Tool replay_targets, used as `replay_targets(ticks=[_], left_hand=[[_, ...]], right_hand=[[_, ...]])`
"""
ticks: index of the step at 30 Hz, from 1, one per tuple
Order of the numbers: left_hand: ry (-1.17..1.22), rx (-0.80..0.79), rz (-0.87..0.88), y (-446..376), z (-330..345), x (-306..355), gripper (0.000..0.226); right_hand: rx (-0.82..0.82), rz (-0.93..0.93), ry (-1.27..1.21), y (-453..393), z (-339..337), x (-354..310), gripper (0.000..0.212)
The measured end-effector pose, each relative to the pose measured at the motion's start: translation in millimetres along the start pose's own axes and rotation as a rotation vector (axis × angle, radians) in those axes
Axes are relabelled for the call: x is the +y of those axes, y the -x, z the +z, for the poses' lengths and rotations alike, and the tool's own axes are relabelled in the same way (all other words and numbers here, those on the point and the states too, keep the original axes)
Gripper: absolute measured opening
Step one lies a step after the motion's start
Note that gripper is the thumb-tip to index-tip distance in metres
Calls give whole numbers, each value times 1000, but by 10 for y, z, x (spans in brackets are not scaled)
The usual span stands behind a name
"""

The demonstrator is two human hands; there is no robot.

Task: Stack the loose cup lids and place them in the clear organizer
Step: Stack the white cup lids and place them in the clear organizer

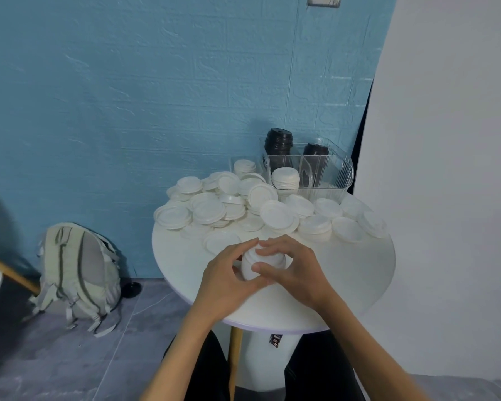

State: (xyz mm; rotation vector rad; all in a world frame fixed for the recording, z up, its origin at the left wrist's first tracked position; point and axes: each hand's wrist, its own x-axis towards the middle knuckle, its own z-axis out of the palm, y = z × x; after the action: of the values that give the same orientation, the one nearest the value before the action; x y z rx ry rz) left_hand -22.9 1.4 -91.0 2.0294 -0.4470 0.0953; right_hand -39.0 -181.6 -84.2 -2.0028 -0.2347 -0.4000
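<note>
Left hand (224, 277) and right hand (294, 269) cup a short stack of white lids (262, 263) at the tabletop (356, 273) centre, fingers curled round it. Loose lids (243, 204) crowd twelve o'clock. Organizer (324, 169) at one o'clock holds black and white stacks. Backpack (78, 273) on the floor at nine.

Plain room corner, blue textured wall (128, 96), small round table (359, 285), backpack (78, 273) on floor

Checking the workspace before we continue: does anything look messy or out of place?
Yes: loose white lids lie scattered, overlapping and tilted across the table, some near its far-right edge. A backpack slumps on the floor. The clear organizer looks orderly.
</note>
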Motion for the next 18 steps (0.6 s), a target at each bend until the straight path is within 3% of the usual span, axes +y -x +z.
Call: replay_targets(ticks=[10,18], left_hand=[[-25,40,11,-13,43,-68,68],[-41,-63,-12,-10,-77,-60,75]], right_hand=[[-53,-10,-12,18,-6,9,25],[-27,-61,-10,33,14,48,20]])
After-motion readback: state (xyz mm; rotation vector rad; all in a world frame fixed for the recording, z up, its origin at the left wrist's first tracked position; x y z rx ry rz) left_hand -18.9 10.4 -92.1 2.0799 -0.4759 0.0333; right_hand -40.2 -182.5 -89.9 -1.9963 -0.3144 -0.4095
